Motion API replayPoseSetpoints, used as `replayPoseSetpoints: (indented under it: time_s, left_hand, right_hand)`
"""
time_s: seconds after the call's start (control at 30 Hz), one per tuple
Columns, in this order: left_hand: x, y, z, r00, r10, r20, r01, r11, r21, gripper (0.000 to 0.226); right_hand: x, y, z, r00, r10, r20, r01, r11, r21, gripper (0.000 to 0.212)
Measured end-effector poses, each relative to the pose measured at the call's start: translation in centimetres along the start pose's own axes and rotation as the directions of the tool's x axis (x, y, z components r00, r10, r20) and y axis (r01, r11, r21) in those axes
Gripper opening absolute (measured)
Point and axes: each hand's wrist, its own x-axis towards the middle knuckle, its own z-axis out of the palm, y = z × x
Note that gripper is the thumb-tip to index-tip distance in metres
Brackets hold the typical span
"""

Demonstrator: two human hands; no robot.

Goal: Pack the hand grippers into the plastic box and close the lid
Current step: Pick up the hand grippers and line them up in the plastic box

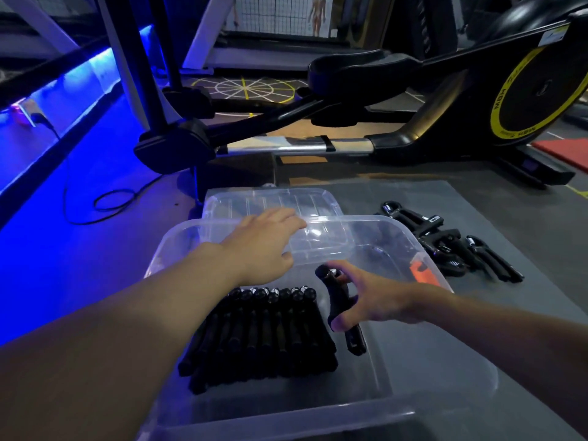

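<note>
A clear plastic box (471, 354) sits on a grey mat in front of me. Inside it, several black hand grippers (264, 332) lie packed in a row at the left. My right hand (372, 300) holds one more black hand gripper (339, 300) inside the box, just right of that row, thumb and fingers curled round its handle. My left hand (264, 243) rests with straight fingers on the box's far rim. The clear lid (273, 202) lies flat behind the box. A pile of loose hand grippers (445, 243) lies on the mat to the right.
The grey mat (496, 211) stretches right of the box. A black and yellow exercise machine (413, 128) stands just behind the mat. A black cable (105, 198) loops on the blue-lit floor at left. A red mat (563, 148) shows at far right.
</note>
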Motion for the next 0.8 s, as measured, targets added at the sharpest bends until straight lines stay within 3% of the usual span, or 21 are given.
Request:
replayPoseSetpoints:
  time_s: [0.13, 0.3, 0.53, 0.8]
  left_hand:
    - [0.7, 0.0, 0.6, 0.999, -0.017, 0.029, 0.015, 0.997, 0.076, 0.068]
    - [1.0, -0.2, 0.8, 1.000, -0.015, 0.009, 0.015, 0.998, 0.065, 0.068]
    - [0.7, -0.1, 0.7, 1.000, -0.024, 0.020, 0.022, 0.997, 0.076, 0.066]
    - [0.7, -0.2, 0.7, 0.999, -0.018, 0.030, 0.017, 0.998, 0.054, 0.066]
  right_hand:
    - [1.0, 1.4, 0.3, 0.999, 0.040, 0.015, -0.040, 0.999, -0.015, 0.083]
    - [2.2, 2.9, 0.4, 0.992, 0.121, 0.041, -0.123, 0.991, 0.054, 0.092]
    - [3.6, 3.3, 1.0, 0.974, 0.135, 0.183, -0.183, 0.942, 0.282, 0.082]
    - [4.4, 3.6, 0.5, 0.962, 0.147, 0.229, -0.217, 0.920, 0.325, 0.090]
